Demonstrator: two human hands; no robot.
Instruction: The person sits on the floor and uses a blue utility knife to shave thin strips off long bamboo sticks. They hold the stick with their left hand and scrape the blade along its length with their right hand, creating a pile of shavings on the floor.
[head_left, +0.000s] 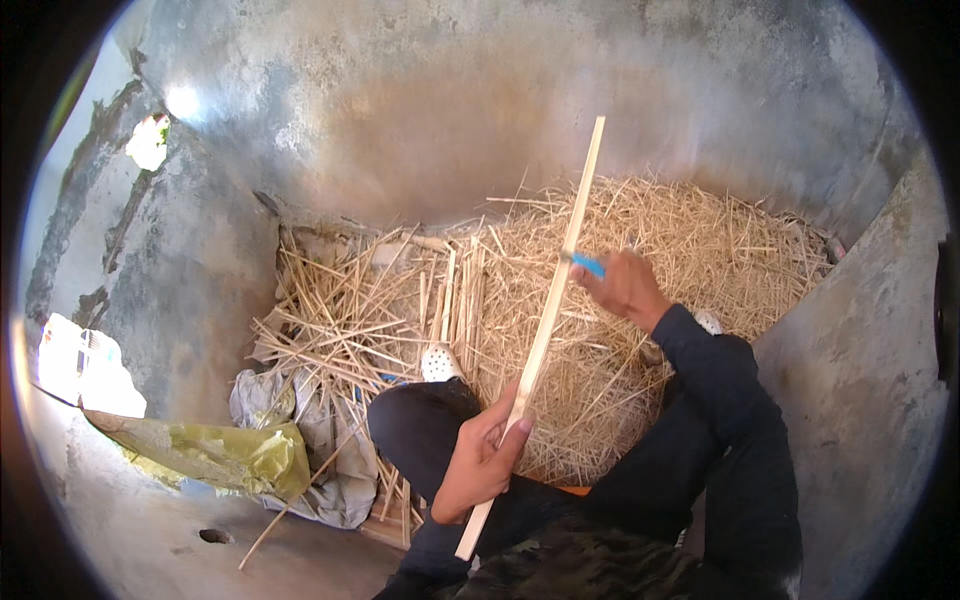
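Observation:
A long, pale strip of wood or bamboo (546, 330) slants up and away in front of me. Near its lower end my left hand (482, 462) is closed round it, thumb on one side and fingers on the other. My right hand (628, 286) grips a small blue-handled tool (588, 264), apparently a knife, beside the strip's upper half. The tool's tip meets or overlaps the strip there; its blade is too small to make out clearly. The strip's far end rises in front of the wall.
Shavings (690, 240) heap up ahead and to the right. Loose thin sticks (350, 310) lie to the left, beside a grey sack (345, 470) and a yellowish plastic sheet (215, 452). Concrete walls (430, 110) enclose the space. A white perforated shoe (440, 362) stands among the sticks.

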